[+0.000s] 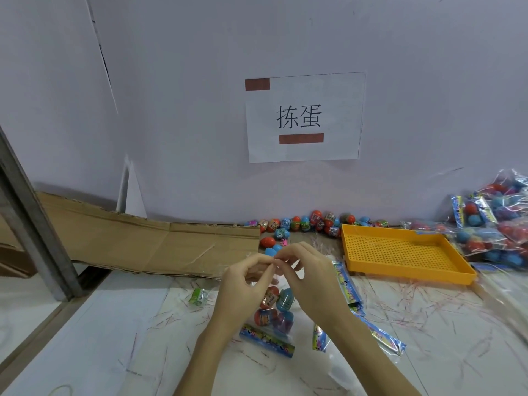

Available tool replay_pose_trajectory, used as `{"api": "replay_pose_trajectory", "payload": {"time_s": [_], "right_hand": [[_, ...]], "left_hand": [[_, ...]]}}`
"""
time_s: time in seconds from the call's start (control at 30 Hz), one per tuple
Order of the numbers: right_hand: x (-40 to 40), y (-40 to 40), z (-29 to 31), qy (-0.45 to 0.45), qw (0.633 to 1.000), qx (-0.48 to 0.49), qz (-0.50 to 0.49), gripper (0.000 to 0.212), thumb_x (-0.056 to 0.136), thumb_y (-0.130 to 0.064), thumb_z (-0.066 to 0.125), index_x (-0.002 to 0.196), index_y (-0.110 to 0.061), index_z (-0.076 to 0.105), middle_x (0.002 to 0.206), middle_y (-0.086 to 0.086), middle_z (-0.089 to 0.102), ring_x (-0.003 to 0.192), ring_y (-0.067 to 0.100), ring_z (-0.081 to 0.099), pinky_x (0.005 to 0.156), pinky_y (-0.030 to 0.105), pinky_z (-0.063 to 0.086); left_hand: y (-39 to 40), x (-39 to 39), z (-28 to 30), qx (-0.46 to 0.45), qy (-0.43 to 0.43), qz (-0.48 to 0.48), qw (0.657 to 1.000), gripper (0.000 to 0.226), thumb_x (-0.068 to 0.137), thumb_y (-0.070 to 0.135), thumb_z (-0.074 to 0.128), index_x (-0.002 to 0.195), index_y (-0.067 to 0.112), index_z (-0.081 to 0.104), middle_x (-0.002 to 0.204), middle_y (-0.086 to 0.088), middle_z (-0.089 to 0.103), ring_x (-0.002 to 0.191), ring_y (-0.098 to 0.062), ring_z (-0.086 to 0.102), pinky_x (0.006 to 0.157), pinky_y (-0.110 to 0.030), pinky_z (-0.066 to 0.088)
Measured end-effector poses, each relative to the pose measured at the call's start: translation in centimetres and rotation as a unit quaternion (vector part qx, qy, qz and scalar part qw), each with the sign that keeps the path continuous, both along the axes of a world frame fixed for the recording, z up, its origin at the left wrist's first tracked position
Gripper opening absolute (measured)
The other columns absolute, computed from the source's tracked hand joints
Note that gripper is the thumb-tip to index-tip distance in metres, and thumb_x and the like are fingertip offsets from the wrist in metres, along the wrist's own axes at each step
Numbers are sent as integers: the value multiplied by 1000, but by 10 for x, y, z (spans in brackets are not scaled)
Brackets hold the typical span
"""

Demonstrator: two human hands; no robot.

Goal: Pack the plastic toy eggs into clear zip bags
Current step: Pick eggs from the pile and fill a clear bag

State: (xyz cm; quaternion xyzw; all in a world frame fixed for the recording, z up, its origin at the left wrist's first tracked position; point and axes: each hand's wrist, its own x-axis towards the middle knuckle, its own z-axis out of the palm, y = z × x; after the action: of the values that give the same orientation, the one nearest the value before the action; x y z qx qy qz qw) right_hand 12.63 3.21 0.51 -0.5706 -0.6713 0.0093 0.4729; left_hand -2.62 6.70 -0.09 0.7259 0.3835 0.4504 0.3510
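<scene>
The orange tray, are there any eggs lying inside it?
No, the orange tray shows only its bare perforated floor; the loose eggs lie behind it along the wall.

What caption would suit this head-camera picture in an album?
Both hands, left and right, pinch the top of a clear bag holding toy eggs, beside an orange tray.

The light is soft and even, a bit dim and bluish. Shadows are faint, with a small dark one under the yellow plastic tray with holes (405,252). The wide lens bends straight lines near the edges. The clear bags of red and blue eggs (497,221) at the right look blurry and shiny.
</scene>
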Motion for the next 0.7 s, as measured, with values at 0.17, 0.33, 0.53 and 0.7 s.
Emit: {"api": "replay_pose_trajectory", "payload": {"time_s": [0.17, 0.33, 0.53, 0.7], "right_hand": [[5, 2, 0, 25, 1000, 3, 9, 8, 92, -12, 73, 93, -20, 75, 86, -20, 64, 83, 0, 62, 72, 10, 50], [6, 5, -2, 29, 999, -14, -7, 10, 93, -10, 71, 93, -20, 72, 86, -20, 61, 87, 0, 59, 72, 9, 48], [49, 7, 4, 86, 990, -16, -110, 11, 95, -7, 68, 95, -18, 69, 84, -12, 63, 78, -1, 58, 68, 8, 46], [123, -6, -9, 62, 960, -26, -270, 4, 93, -9, 71, 96, -9, 75, 93, 8, 73, 85, 19, 62, 75, 26, 46]], "left_hand": [[0, -1, 0, 1, 11, -8, 1000, 16, 97, 14, 70, 112, 17, 76, 94, 11, 79, 87, -8, 75, 84, -36, 64], [4, -3, 0, -10, 9, -6, 1000, 13, 96, 13, 71, 107, 16, 77, 93, 11, 79, 87, -8, 76, 83, -34, 64], [19, -23, -2, -91, -112, 71, 987, 9, 97, 11, 67, 97, 16, 74, 89, 6, 79, 85, -11, 76, 69, -25, 61], [30, -36, -7, -155, -214, 164, 951, 11, 101, 17, 65, 99, 18, 76, 93, 3, 80, 91, -15, 76, 78, -42, 62]]}}
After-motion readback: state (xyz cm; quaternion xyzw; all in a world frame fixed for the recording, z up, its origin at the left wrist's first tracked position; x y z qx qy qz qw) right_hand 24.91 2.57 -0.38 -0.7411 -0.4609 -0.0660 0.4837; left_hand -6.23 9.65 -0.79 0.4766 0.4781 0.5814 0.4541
